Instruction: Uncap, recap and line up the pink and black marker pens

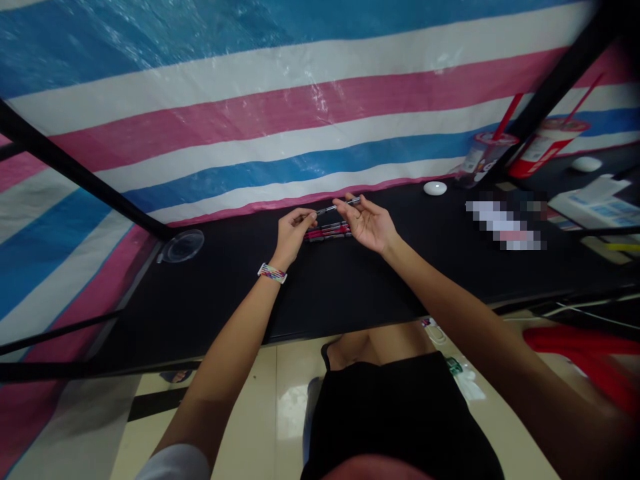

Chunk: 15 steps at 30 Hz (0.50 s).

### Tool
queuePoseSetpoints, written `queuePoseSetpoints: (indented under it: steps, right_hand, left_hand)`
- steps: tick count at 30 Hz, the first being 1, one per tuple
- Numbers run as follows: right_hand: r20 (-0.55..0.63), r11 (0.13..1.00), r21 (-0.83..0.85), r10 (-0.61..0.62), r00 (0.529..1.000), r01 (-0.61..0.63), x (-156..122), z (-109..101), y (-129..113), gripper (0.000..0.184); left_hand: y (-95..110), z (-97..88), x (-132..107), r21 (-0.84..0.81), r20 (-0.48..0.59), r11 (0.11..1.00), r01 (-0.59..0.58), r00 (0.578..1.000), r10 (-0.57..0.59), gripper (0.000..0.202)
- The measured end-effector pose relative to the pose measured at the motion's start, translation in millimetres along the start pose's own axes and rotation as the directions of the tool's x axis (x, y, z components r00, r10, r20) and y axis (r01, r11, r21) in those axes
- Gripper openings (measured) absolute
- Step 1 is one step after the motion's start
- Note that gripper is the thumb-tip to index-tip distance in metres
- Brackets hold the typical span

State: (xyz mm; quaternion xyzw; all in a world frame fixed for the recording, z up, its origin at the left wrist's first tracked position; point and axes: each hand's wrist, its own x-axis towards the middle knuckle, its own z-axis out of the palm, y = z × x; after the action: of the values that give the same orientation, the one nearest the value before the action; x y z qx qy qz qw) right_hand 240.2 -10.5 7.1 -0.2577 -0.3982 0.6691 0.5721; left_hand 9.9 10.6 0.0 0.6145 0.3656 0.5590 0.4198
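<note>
Between my two hands a slim clear-and-dark pen [327,209] is held nearly level, just above the black table. My left hand [294,230] pinches its left end between thumb and fingertips. At the other end, my right hand [367,223] grips the pen with thumb and fingers, palm turned partly up. Several pens [327,231] with red and dark parts lie side by side on the table under and between my hands. My right fingers cover part of their right ends.
A round clear lid [184,246] lies at the left. On the right are a white oval object [435,189], a cup with a red straw [485,157], a red-and-white cup [545,147] and papers [595,203]. Black frame posts [85,170] and striped sheeting [300,107] enclose the table [210,293].
</note>
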Motion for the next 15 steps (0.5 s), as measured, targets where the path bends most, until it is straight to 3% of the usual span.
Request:
queuePoseSetpoints:
  steps: [5,10,15]
  right_hand:
    - [0.096,0.972,0.223,0.047,0.994,-0.068,1.8,-1.5,5.2,0.040]
    - [0.082,0.983,0.160,0.073,0.994,-0.086,-1.2,2.5,-1.4,0.064]
    - [0.095,0.992,0.117,0.037,0.995,-0.048,1.5,-1.8,2.5,0.056]
  left_hand:
    - [-0.2,1.6,-0.1,-0.031,0.011,0.999,0.015,1.000,-0.015,0.015]
    - [-2.2,0.0,1.7,0.005,-0.016,1.000,0.011,1.000,-0.011,0.012]
    - [-4.4,-0.3,0.7,0.005,0.023,1.000,0.024,0.999,-0.024,0.013]
